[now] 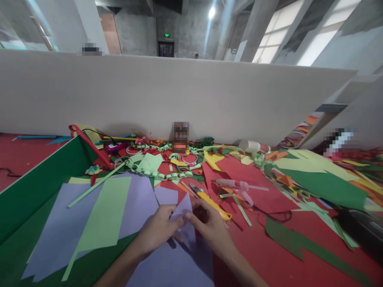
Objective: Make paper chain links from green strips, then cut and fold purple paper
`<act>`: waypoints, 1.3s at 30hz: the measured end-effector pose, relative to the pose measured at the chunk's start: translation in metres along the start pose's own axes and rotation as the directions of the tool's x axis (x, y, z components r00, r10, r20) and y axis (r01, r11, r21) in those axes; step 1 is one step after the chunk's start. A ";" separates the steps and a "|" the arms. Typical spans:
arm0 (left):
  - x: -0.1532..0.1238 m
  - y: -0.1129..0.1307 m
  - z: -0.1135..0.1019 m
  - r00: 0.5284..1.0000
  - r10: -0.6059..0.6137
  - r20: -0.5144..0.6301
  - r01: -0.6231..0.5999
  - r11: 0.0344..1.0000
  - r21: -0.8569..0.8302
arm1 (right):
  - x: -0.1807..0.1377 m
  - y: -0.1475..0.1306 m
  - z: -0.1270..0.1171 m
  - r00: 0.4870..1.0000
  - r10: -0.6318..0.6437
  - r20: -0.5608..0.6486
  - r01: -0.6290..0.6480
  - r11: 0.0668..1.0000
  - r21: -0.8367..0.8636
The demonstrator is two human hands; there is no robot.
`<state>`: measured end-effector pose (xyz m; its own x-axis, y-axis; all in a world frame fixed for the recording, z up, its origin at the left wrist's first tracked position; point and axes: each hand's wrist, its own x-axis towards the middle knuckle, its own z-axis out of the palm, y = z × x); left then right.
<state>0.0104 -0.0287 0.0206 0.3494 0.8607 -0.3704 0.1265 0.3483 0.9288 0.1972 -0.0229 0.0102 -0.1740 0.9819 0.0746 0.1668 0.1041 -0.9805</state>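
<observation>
Between both hands is a small folded piece of purple paper (183, 207), its pointed tip upward. My left hand (163, 225) has its fingers closed on the left side of the paper. On the right side, my right hand (209, 223) pinches it between thumb and fingers. Below the hands lies a larger purple sheet (176, 265). Just beyond my right hand rests a yellow utility knife (214, 204), and a pink glue gun (233, 185) lies farther right on red paper.
At left, purple sheets and a light green sheet (109, 211) lie beside an upright green board (44, 175). A light green paper chain (161, 174) and scraps fill the back. A white partition (179, 95) stands behind. A dark object (363, 227) sits at far right.
</observation>
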 end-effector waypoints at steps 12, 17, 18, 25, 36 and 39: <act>0.009 0.005 0.001 0.966 0.104 -0.236 -0.115 0.993 -0.031 | -0.003 0.004 0.005 0.980 0.196 -0.034 -0.162 0.888 0.429; 0.010 0.003 0.002 0.958 0.107 -0.266 -0.130 0.989 -0.072 | -0.004 0.012 0.006 0.971 0.228 -0.070 -0.168 0.862 0.479; 0.010 0.002 0.003 0.957 0.108 -0.270 -0.133 0.988 -0.075 | -0.003 0.012 0.006 0.970 0.231 -0.075 -0.167 0.860 0.483; 0.007 0.003 0.003 0.953 0.114 -0.281 -0.140 0.987 -0.073 | -0.002 0.014 0.007 0.965 0.249 -0.084 -0.174 0.847 0.503; 0.006 0.005 0.002 0.956 0.134 -0.259 -0.148 0.988 -0.033 | -0.003 0.012 0.009 0.962 0.265 -0.069 -0.186 0.817 0.546; 0.007 0.004 0.002 0.955 0.143 -0.260 -0.152 0.988 -0.016 | -0.003 0.012 0.009 0.962 0.263 -0.070 -0.184 0.817 0.546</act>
<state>0.0148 -0.0221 0.0215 0.1107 0.9682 -0.2242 0.0567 0.2191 0.9741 0.1912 -0.0261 -0.0037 -0.0561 0.9833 -0.1734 -0.3618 -0.1819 -0.9143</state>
